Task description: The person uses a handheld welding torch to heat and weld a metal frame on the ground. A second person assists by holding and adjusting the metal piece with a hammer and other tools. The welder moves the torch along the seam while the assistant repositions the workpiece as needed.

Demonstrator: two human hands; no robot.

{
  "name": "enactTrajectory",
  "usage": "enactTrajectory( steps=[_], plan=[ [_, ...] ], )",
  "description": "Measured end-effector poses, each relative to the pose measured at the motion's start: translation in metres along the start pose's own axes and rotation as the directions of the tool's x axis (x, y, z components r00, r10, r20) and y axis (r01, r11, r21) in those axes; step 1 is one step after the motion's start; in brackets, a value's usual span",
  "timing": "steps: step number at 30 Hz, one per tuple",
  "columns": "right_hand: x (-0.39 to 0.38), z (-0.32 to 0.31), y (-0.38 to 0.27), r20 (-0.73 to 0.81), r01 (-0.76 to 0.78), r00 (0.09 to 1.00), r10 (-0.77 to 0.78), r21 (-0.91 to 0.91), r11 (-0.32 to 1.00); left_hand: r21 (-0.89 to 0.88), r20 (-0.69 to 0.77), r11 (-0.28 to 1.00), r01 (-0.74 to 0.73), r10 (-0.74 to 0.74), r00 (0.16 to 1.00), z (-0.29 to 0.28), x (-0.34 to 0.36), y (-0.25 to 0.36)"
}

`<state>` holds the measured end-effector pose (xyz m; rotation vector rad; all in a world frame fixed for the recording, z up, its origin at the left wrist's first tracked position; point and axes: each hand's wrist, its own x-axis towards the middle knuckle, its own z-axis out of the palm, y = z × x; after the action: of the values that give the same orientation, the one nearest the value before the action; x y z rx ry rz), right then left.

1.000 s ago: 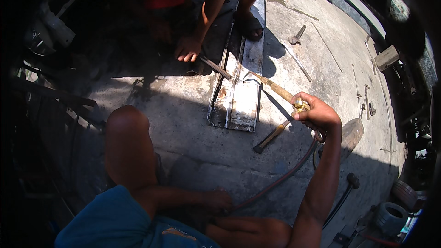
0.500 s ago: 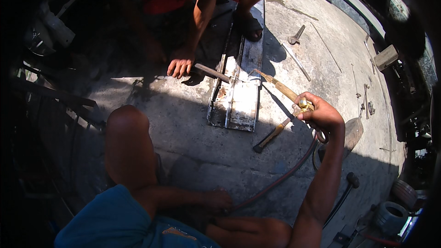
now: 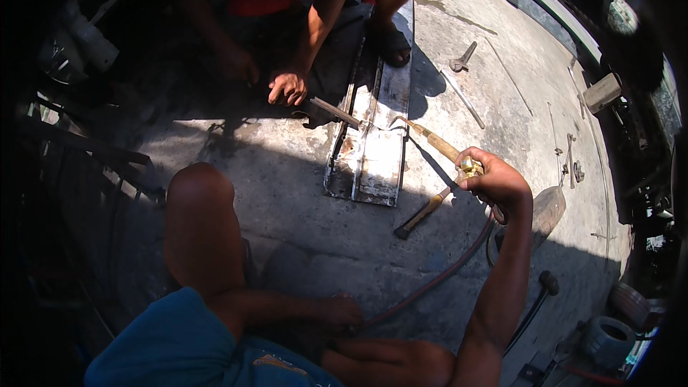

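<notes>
My right hand [image 3: 487, 175] is closed around the brass valve end of a gas torch [image 3: 438, 142]. The torch's bent copper tip hangs over a long metal panel [image 3: 380, 165] with raised ribs and worn white paint. A reddish hose [image 3: 459, 261] trails from the torch toward my lap. My left hand [image 3: 340, 312] rests low in shadow by the hose; its fingers are hard to make out. Across from me, a co-worker's fist [image 3: 289, 88] is at the end of a narrow metal bar [image 3: 333, 111], whose other end meets the panel's rib.
A hammer [image 3: 423, 215] lies just right of the panel. Beyond are an adjustable wrench [image 3: 464, 57], a flat metal strip [image 3: 463, 97] and a thin rod [image 3: 510, 75]. A mallet [image 3: 549, 282] lies lower right. The co-worker's foot [image 3: 393, 44] presses on the panel's far end.
The co-worker's fist has shifted slightly away from me, and their other hand shows more in the shadow. My right hand and the torch have drifted a little left.
</notes>
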<state>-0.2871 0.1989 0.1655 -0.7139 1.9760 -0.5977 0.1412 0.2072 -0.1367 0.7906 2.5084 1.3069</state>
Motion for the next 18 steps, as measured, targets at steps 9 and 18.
enactTrajectory(
  steps=[9, 18],
  plan=[
    [-0.002, 0.003, -0.009, -0.015, -0.029, 0.999, 0.029, -0.010, 1.000, -0.021, -0.012, 0.999, -0.025, 0.025, 1.000, 0.007, -0.002, -0.005],
    [-0.006, -0.002, -0.012, -0.052, -0.033, 0.998, 0.032, -0.032, 0.999, -0.029, -0.073, 0.998, -0.055, 0.053, 0.996, -0.001, 0.000, -0.001]
  ],
)
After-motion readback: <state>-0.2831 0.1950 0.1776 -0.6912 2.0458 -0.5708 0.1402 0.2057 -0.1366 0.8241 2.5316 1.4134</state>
